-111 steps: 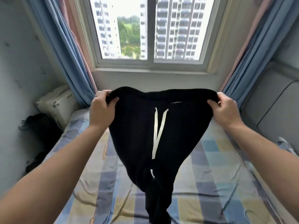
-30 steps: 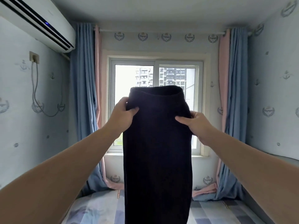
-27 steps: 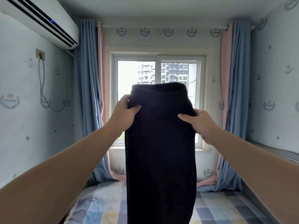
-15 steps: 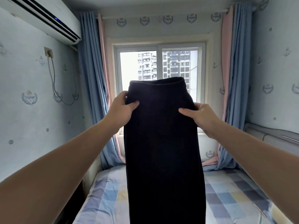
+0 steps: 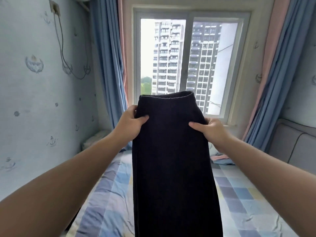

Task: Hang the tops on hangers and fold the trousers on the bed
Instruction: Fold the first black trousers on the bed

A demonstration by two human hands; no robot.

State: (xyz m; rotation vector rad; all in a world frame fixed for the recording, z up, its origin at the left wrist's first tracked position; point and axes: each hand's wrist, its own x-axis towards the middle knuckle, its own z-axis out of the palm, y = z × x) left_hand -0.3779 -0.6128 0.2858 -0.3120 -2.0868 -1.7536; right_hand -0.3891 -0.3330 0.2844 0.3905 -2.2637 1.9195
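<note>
A: Listing risks, biggest first. Lowering the trousers [image 5: 172, 159] onto the bed [image 5: 248, 202], lower third of frame, with the hem running out past the bottom edge. Probably bunching or landing skewed down there, judging by the long drop.

B: Noting. Hanging as one narrow panel, apparently with the legs doubled together. Possibly sliding apart if set down unevenly. Also risking brushing the pink and blue pile [image 5: 220, 159], right of centre.

A: Checking the grip?

B: Left hand [image 5: 130, 123] pinching the left side just under the waistband, thumb in front, fingers behind. Right hand [image 5: 212, 130] clamping the right side likewise. Holding by the edges only, so possibly sagging in the middle.

A: Describing the cloth?

B: Hanging centre frame, in the air before the window [image 5: 188, 65]. Looking black, matte and soft, draping straight with few creases, widening slightly downward. Gathering a little at the waistband [image 5: 166, 97], showing a pale stitched rim.
</note>
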